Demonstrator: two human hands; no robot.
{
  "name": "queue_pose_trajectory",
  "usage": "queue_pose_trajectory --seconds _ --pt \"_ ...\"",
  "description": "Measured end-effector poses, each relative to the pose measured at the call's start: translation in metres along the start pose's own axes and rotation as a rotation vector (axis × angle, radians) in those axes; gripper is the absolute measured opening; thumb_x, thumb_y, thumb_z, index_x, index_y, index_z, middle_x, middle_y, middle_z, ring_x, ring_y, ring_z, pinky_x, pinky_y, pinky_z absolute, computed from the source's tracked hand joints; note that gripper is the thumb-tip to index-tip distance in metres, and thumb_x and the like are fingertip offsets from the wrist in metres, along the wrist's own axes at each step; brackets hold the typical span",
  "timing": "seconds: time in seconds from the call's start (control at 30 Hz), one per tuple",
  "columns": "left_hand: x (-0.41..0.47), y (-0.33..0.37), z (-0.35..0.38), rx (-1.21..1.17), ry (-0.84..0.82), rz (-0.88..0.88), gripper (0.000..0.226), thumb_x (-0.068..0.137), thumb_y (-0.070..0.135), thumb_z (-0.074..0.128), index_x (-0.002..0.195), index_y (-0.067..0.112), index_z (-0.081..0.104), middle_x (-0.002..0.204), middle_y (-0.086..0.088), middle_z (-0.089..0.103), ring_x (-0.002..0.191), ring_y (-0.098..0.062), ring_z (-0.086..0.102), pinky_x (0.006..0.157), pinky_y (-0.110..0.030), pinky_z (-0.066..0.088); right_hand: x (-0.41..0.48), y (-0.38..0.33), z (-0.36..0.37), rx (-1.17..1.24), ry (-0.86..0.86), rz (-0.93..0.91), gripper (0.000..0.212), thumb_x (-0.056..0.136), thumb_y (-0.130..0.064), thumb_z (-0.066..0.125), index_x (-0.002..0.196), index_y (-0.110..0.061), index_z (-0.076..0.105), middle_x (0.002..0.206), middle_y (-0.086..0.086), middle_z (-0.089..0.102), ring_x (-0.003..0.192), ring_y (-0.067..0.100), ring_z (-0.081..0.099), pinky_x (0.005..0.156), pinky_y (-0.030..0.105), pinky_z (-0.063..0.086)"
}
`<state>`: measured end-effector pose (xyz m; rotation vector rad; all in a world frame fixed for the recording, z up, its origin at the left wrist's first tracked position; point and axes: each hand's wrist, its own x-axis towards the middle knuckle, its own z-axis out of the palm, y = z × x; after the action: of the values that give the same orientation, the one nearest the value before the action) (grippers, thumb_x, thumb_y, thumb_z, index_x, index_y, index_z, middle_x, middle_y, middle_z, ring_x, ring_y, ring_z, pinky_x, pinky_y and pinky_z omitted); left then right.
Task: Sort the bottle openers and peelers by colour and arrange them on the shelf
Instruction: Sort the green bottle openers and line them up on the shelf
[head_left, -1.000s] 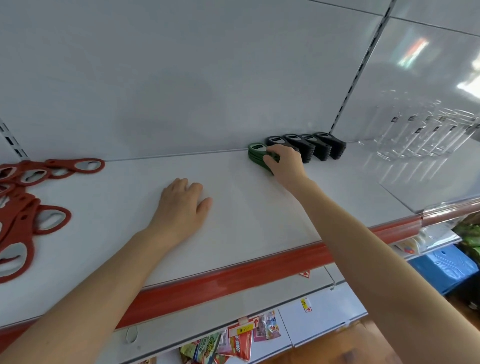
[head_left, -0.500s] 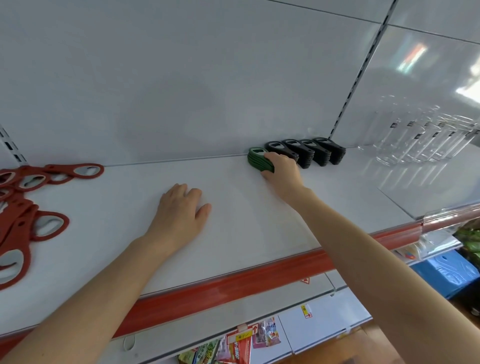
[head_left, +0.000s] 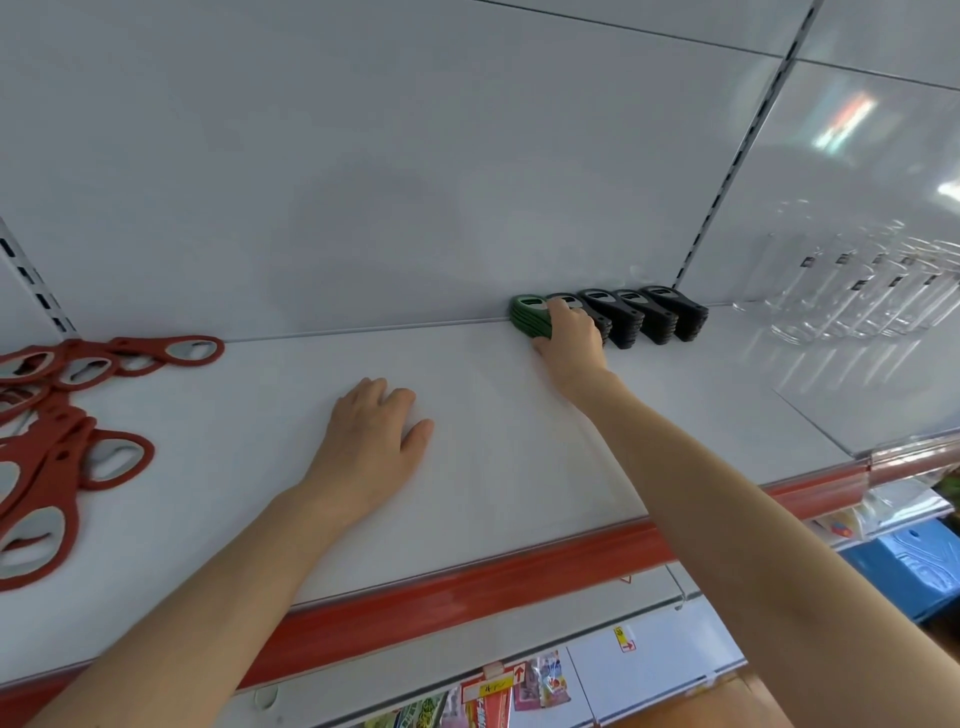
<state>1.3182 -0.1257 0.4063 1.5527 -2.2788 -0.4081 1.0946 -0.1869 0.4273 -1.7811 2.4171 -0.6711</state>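
Shelf (head_left: 519, 467): white, red front edge, at about head height. It carries everything below.

Red openers (head_left: 49, 447): loose overlapping heap at the far left, well apart from the rest. Judged unsorted, or parked as their own colour group. I cannot tell which.

Black openers (head_left: 649, 317): neat stacks side by side along the back wall, right of centre. Judged pushed to the wall so the row stays straight and one colour.

Left hand (head_left: 369, 441): flat on bare shelf mid-way, palm down, fingers straight and lightly spread, holding nothing. Probably a brace for the long reach.

Right hand (head_left: 571, 343): arm stretched to the back. Its fingers curl over the near end of the green stack (head_left: 527, 314), thumb on the left side. The far end touches the back wall, and the stack sits just left of the black row. Judged: squaring green beside black, colours kept separate.
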Motion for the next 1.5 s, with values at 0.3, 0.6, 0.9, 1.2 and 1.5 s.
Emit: queue_pose_trajectory --seconds 0.3,0.6,0.9,1.2,1.5 --pt "0.001 0.0 0.0 0.005 0.005 -0.003 0.041 0.096 0.032 0.042 0.127 0.006 0.048 0.14 -0.017 0.038 0.138 -0.029 0.023 0.112 -0.033 0.018 -0.008 0.005 -0.013 0.086 0.024 -0.028 0.033 0.091 -0.018 0.053 0.12 -0.002 0.051 0.116 0.017 0.058 0.106 0.033 0.052 0.08 0.033 0.038" --pt "0.0 0.001 0.0 0.004 0.0 -0.012 0.042 0.097 0.033 0.04 0.13 0.008 0.045 0.142 -0.014 0.036 0.139 -0.026 0.02 0.112 -0.031 0.015 -0.012 0.009 -0.017 0.094 -0.041 -0.033 0.042 0.09 -0.016 0.055 0.129 -0.007 0.046 0.122 0.015 0.055 0.112 0.031 0.05 0.082 0.032 0.041" --pt "0.0 0.001 0.0 0.003 0.01 -0.009 0.042 0.096 0.033 0.041 0.13 0.008 0.046 0.142 -0.014 0.036 0.139 -0.027 0.021 0.112 -0.03 0.015 -0.008 0.008 -0.01 0.091 -0.047 -0.055 0.044 0.087 -0.011 0.058 0.128 -0.003 0.044 0.121 0.018 0.054 0.113 0.032 0.048 0.081 0.032 0.038" --pt "0.001 0.001 0.0 -0.004 0.008 -0.01 0.043 0.096 0.033 0.041 0.131 0.008 0.045 0.144 -0.015 0.035 0.139 -0.026 0.02 0.113 -0.031 0.015 -0.014 0.01 -0.017 0.105 0.015 -0.026 0.035 0.089 -0.017 0.057 0.117 0.002 0.049 0.11 0.019 0.057 0.102 0.033 0.052 0.075 0.033 0.039" --pt "0.001 0.001 0.0 -0.005 0.006 -0.012 0.042 0.096 0.033 0.041 0.131 0.009 0.045 0.144 -0.014 0.034 0.14 -0.026 0.02 0.112 -0.031 0.015 -0.012 0.011 -0.015 0.087 0.046 -0.034 0.023 0.091 -0.017 0.052 0.103 0.004 0.055 0.099 0.018 0.061 0.094 0.035 0.055 0.072 0.034 0.04"
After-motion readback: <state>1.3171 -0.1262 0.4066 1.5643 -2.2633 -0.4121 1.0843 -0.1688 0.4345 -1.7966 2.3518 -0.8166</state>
